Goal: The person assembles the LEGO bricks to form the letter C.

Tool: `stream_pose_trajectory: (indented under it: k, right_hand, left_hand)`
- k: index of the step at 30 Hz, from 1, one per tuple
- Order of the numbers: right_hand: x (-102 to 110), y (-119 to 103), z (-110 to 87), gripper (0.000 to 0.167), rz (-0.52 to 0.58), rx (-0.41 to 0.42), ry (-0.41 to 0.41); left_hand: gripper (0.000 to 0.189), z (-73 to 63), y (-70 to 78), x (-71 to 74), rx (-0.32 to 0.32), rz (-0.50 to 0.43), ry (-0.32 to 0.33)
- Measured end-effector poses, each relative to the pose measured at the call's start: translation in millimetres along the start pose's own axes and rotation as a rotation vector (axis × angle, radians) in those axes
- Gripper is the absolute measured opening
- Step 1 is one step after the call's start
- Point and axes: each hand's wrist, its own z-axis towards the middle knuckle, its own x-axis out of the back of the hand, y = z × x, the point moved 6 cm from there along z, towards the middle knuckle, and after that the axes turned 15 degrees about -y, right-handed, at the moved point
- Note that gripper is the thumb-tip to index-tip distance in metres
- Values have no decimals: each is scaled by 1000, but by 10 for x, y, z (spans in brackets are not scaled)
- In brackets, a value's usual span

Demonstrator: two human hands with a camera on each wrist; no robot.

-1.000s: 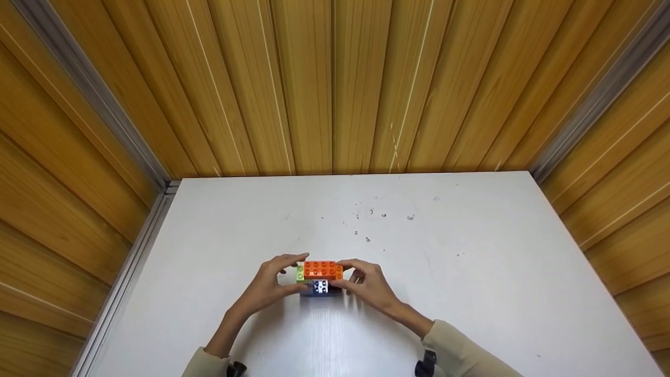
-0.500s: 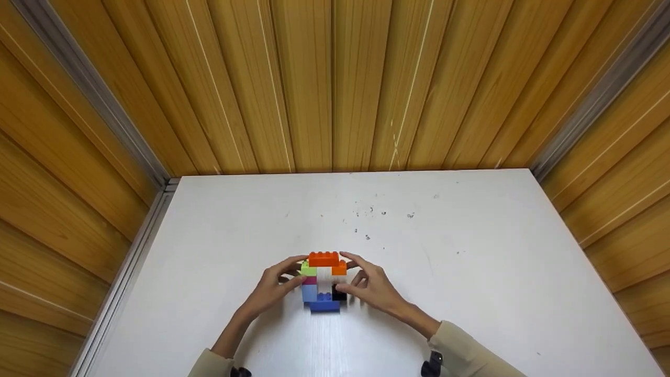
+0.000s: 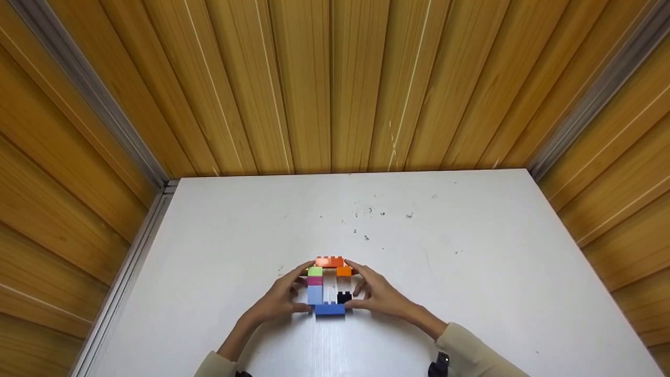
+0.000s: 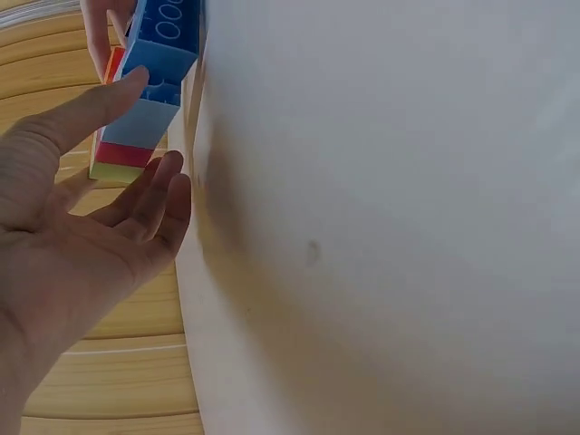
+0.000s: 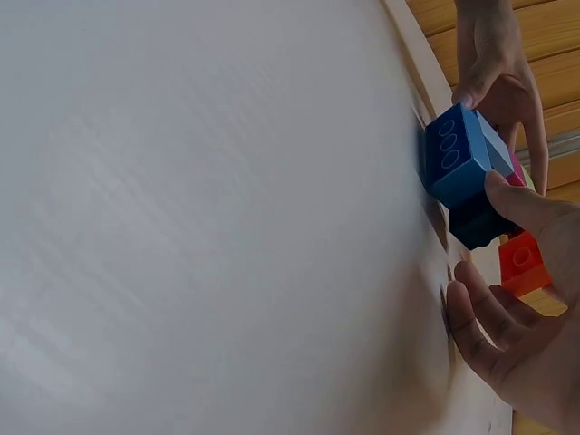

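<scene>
An upright-looking frame of toy building bricks (image 3: 330, 309) is between the two hands, near the middle of the white table in the head view. Red-orange forms its far end and blue its near end. Light green, magenta and light blue bricks line the left side; orange and black ones show at the right. My left hand (image 3: 280, 299) grips the left side, its thumb at the blue bricks (image 4: 163, 63) in the left wrist view. From the other side my right hand (image 3: 382, 294) holds the frame, thumb on the blue brick (image 5: 459, 163) beside the black brick (image 5: 476, 220).
The white table (image 3: 235, 225) carries small dark marks (image 3: 367, 237) beyond the hands. Wood-look panels (image 3: 303, 94) wall in the back and sides, with metal rails (image 3: 131, 230) along the corners. Beige sleeves (image 3: 473, 348) cover the forearms.
The brick frame has tilted so its blue near end and central opening face the head camera. Both hands have shifted slightly right, and their thumbs have slid down toward the blue end.
</scene>
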Motion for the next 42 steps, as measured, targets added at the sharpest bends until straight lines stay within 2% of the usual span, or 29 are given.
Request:
stream_pose_trajectory:
  k: [9,14,17,24,30,35,40,42]
  right_hand:
    - [132,19,37,93,-71,-38,-34]
    - [222,84,80,91,-49,-102,-56]
    - [281,125,109,89,-35,-114,-57]
    - [548,251,247,84,25,-112,-12]
    - [783,346,392,81,73,-145,20]
    - [886,431,470,79,135,-175,41]
    - [934,496,523,78,222,-188,50]
    - [948,501,529,78,224,-194,46]
  left_hand:
    - [90,133,-39,74,29,75,-21]
    - [86,276,-63,125,49,110,-52]
    - [86,358,-74,152,56,120,-63]
    - [86,621,-81,333,41,109,-33]
    - [86,873,-110,506,85,73,-7]
    - [86,1044,-156,604,117,40,2]
    - [87,1160,-186,659,163,19,12]
    - [88,1179,-191,665,191,16,14]
